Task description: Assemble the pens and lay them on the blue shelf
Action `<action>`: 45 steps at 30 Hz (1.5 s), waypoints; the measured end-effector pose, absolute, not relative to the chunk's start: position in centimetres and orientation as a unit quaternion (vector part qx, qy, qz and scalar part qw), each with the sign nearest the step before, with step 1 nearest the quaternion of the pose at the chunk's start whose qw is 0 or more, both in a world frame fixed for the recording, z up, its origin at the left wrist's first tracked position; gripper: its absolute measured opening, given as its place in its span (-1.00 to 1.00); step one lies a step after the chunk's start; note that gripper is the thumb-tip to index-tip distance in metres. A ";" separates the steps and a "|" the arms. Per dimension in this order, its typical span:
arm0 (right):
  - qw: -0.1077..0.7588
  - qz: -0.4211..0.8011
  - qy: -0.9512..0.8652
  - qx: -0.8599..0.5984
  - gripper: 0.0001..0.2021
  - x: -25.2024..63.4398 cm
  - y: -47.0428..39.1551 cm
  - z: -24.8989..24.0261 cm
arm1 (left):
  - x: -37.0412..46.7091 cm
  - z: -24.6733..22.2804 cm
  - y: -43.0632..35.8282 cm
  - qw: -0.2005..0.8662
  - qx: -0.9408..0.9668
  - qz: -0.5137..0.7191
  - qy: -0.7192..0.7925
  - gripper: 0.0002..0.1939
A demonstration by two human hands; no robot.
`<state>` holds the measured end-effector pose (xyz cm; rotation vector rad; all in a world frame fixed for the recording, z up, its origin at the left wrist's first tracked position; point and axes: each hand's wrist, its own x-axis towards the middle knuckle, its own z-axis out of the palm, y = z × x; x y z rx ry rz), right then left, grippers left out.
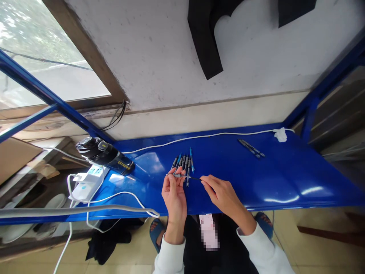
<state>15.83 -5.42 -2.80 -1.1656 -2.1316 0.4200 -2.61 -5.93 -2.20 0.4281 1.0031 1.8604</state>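
On the dark bottle [105, 155] at the left, we can read one word in yellow capitals [123, 165]: it looks like EXTRORD, though we cannot be sure of every letter. Just nearer to us, the white power strip [88, 185] bears blue marks [95, 171] too small for us to make out. Nothing else is legible to us.

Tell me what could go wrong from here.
The thin black rod pinched in the right hand might slip and roll off the nearby front edge of the glossy blue table. The left hand, close to the slim black, grey and blue pens, could nudge them out of place. If the black cylindrical bottle tipped, any liquid might reach the white rectangular power strip beside it.
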 end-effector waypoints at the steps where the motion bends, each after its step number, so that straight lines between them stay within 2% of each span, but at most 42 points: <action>1: 0.332 0.160 -0.816 -0.446 -0.68 15.8 -5.4 -2.9 | -2.6 -2.2 -6.0 0.472 0.181 0.759 0.411 -0.54; 8: 0.336 0.142 -0.819 -0.443 -0.69 15.8 -5.4 -3.0 | -2.1 -2.4 -6.7 0.464 0.272 0.719 0.440 -0.52; 16: 0.346 0.146 -0.815 -0.442 -0.75 15.8 -5.5 -2.7 | -1.8 -1.8 -7.2 0.526 0.374 0.622 0.442 -0.48; 19: 0.360 0.183 -0.797 -0.449 -0.80 15.8 -5.6 -2.9 | -1.7 -2.1 -7.2 0.500 0.367 0.640 0.454 -0.50; 22: 0.385 0.186 -0.771 -0.472 -0.71 15.7 -5.7 -3.1 | -2.1 -2.7 -6.9 0.474 0.293 0.704 0.439 -0.46; 26: 0.437 0.182 -0.732 -0.490 -0.73 15.6 -5.7 -3.3 | -3.1 -2.9 -6.4 0.489 0.175 0.758 0.394 -0.41; 30: 0.478 0.207 -0.702 -0.486 -0.72 15.6 -5.8 -3.3 | -3.3 -2.8 -6.3 0.498 0.163 0.759 0.386 -0.42; 36: 0.424 0.213 -0.756 -0.451 -0.96 15.6 -5.8 -3.2 | -2.4 -2.8 -6.8 0.508 0.232 0.733 0.389 -0.49; 45: 0.395 0.194 -0.785 -0.436 -0.95 15.6 -5.7 -3.4 | -2.1 -2.7 -7.4 0.493 0.328 0.685 0.425 -0.53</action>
